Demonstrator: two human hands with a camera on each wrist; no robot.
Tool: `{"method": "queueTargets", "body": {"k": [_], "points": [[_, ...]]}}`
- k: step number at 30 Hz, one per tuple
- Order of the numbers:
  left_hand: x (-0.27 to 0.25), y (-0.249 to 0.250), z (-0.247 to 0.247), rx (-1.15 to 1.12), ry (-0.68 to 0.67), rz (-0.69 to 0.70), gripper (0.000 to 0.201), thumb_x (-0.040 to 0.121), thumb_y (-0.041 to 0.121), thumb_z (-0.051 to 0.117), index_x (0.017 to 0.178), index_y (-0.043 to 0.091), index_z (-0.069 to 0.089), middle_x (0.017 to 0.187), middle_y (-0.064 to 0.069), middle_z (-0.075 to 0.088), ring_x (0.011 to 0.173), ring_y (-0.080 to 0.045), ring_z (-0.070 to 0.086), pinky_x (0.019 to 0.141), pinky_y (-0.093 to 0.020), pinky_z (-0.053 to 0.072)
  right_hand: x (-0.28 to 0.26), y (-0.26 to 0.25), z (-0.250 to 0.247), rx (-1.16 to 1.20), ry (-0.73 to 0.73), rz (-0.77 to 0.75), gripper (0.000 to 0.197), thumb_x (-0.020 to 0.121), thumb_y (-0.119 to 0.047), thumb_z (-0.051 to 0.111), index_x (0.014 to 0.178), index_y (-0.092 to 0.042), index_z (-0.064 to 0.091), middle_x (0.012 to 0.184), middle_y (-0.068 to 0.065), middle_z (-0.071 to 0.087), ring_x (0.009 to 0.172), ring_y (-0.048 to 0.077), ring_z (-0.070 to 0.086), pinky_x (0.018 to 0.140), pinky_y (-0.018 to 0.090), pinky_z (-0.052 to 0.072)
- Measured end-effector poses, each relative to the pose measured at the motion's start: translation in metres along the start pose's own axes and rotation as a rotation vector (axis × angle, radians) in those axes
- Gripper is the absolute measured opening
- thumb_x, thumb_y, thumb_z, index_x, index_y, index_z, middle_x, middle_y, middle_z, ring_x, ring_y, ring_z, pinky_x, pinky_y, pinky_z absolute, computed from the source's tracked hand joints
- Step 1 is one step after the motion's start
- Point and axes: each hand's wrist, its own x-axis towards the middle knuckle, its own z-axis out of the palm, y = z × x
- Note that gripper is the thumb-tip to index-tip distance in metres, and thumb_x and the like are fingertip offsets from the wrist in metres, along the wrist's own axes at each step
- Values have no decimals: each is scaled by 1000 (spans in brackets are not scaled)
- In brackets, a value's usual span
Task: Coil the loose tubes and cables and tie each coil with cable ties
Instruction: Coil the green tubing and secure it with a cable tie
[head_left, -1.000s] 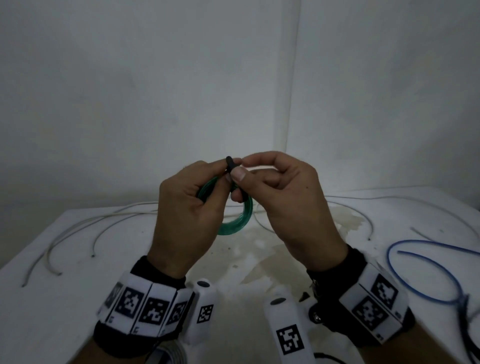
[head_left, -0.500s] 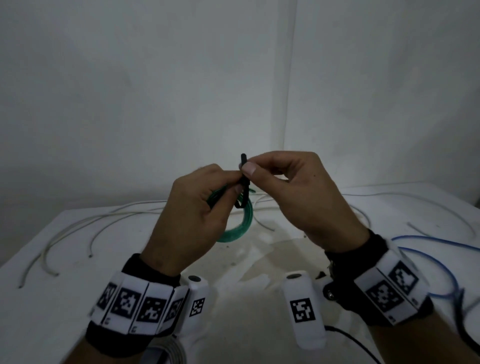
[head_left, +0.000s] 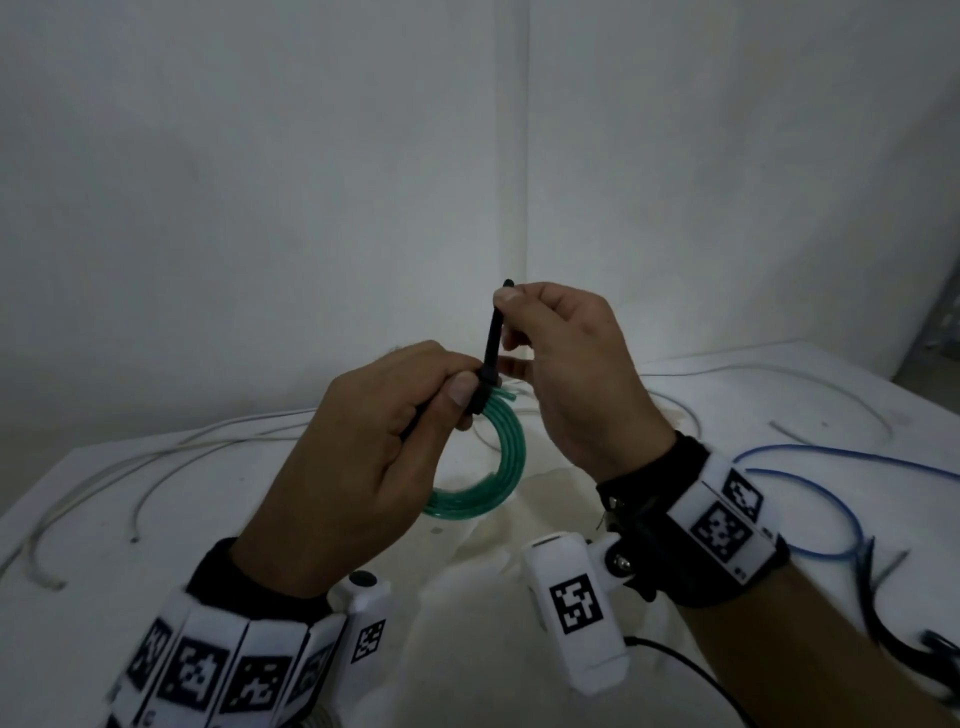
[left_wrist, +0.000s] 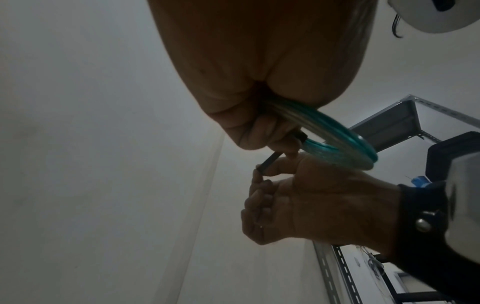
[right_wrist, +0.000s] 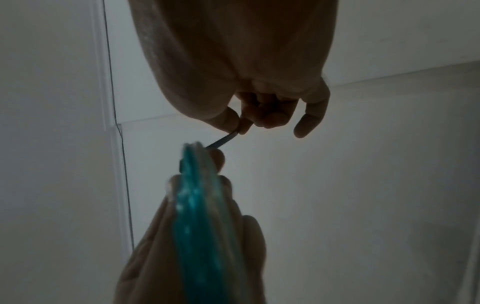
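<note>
My left hand (head_left: 395, 431) grips a small coil of green tube (head_left: 498, 467) above the table, thumb pressed beside the head of a black cable tie (head_left: 491, 345) wrapped round the coil. My right hand (head_left: 563, 364) pinches the tie's free tail between thumb and forefinger, and the tail stands almost straight up. In the left wrist view the green coil (left_wrist: 345, 146) runs out of my left palm and the black tie (left_wrist: 270, 161) crosses to the right hand's fingertips. In the right wrist view the green coil (right_wrist: 200, 205) is edge-on, with the tie (right_wrist: 222, 140) above it.
Long white cables (head_left: 171, 457) lie loose on the white table (head_left: 467, 649) at the back left and behind my hands. A blue cable (head_left: 841, 499) loops at the right, near dark cable ties (head_left: 883, 613) at the right edge. Walls meet in a corner behind.
My right hand has drawn the tie's tail upward, so more black strap shows above the coil. Both hands shifted a little to the right and the coil now hangs lower in view.
</note>
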Motion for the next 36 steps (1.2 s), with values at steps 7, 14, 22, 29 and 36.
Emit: {"method": "queueTargets", "body": {"k": [7,14,22,29,36], "points": [[-1,-2,-8,-84,0,-93,24,102,19,51,100,10,72,77,7,67,76,-14,65,68,-20,49,2,11,-1,-138,-99,104,18,100,-26,64,85,-18,68,84,-1,65,86,16,61,80,36,55],[-1,-8,-15,-500,126,-338,17,90,21,63,86,5,64,66,-7,69,53,-7,59,53,-15,45,-13,-5,-4,-314,-423,-387,22,106,-18,52,102,-5,70,99,8,73,102,27,69,96,53,51],[2,1,-19,-752,233,-313,16,83,30,64,71,19,64,53,-3,54,42,-13,41,44,-17,36,-22,0,11,252,-667,138,58,99,-44,54,77,10,57,68,18,46,59,38,37,64,37,37],[2,-2,-17,-468,405,-192,20,99,24,55,82,14,54,64,11,63,55,-2,59,54,-15,48,-32,20,35,650,-746,402,37,93,-48,57,95,-13,67,78,-2,61,70,12,48,68,29,36],[-1,-19,-10,-209,365,-256,26,106,37,37,111,15,50,96,3,56,87,-9,57,79,-21,45,-27,12,29,600,-557,236,31,95,-37,58,91,-10,74,82,7,52,69,12,46,70,27,40]]}}
